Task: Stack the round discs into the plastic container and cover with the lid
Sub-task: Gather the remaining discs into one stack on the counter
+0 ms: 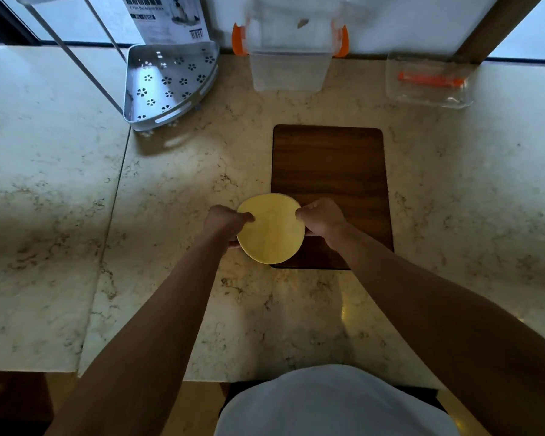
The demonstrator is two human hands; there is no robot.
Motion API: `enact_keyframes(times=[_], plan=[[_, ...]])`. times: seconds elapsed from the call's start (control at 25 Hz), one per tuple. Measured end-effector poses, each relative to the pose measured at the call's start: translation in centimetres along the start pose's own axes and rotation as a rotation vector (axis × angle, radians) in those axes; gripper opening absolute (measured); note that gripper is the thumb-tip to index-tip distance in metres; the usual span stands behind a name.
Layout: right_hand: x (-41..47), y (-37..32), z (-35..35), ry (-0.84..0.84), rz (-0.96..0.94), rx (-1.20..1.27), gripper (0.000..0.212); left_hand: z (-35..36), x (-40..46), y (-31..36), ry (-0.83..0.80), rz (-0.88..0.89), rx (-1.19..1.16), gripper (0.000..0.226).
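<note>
Both hands are on it: the left hand (pixel 225 220) pinches the left edge of the yellow disc (pixel 271 229), thumb on top and fingers tucked beneath, and the right hand (pixel 321 217) clamps the opposite edge the same way. Whether that is one disc or a thin stack held together, I cannot tell from this angle; only one pale yellow face shows. The disc sits between the two hands, tilted slightly, and its right part overlaps the near left corner of the dark wooden board (pixel 331 184), which stretches away beyond the right hand. Whether the disc touches the board or is held just clear of it is not readable.

Straight ahead of the hands, well apart from them at the far edge of the marble counter (pixel 170 294), stands the clear plastic container (pixel 288 62), open at the top, its orange latches (pixel 238 39) flared out on either side. Off beyond the right hand, further to the right, lies the clear lid (pixel 430 84) flat on the counter, an orange strip across it. Beyond the left hand and away to the left stands a grey corner rack (pixel 167 86) with flower-shaped cutouts, and a printed box (pixel 167 18) is propped behind it against the wall.
</note>
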State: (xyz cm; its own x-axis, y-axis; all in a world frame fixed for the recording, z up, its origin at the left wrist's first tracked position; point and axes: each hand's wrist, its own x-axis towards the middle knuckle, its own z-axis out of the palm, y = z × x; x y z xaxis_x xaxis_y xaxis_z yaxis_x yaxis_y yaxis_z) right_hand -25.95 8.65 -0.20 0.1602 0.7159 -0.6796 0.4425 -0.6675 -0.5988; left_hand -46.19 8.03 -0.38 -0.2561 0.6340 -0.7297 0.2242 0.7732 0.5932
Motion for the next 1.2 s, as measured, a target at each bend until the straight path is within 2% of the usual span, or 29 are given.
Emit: enact_keyframes(times=[0.12,0.24,0.4,0.52,0.8,0.92,1.0,1.12,1.2], plan=[[-0.8,-0.2,-1.1,0.005,-0.001,0.057,0.008,0.2,-0.6,0.8,0.008,0.015,0.001,0.027],[-1.6,-0.6,-2.8,0.004,-0.012,0.151,0.007,0.7,-1.4,2.7,0.031,0.042,-0.01,0.029],[-1.9,-2.0,-6.0,0.016,-0.054,0.192,0.016,1.9,-2.6,6.6,0.069,0.153,-0.002,0.029],[-1.3,-4.1,-9.0,0.044,-0.103,0.254,0.019,2.6,-3.3,10.5,0.105,0.223,-0.009,0.021],[2.5,-11.0,-15.1,0.098,-0.17,0.294,0.029,3.7,-1.5,19.9,0.03,0.302,-0.087,0.018],[4.9,-14.9,-16.9,0.136,-0.209,0.297,0.027,3.2,0.2,24.6,-0.007,0.335,-0.121,0.024],[7.0,-18.3,-18.1,0.169,-0.258,0.318,0.02,2.5,1.7,28.0,-0.028,0.393,-0.175,0.014],[9.8,-22.9,-19.8,0.222,-0.33,0.349,0.008,1.5,4.0,32.4,-0.036,0.443,-0.206,0.012],[11.8,-25.3,-20.5,0.26,-0.379,0.315,0.009,0.8,5.8,34.8,-0.039,0.451,-0.203,0.022]])
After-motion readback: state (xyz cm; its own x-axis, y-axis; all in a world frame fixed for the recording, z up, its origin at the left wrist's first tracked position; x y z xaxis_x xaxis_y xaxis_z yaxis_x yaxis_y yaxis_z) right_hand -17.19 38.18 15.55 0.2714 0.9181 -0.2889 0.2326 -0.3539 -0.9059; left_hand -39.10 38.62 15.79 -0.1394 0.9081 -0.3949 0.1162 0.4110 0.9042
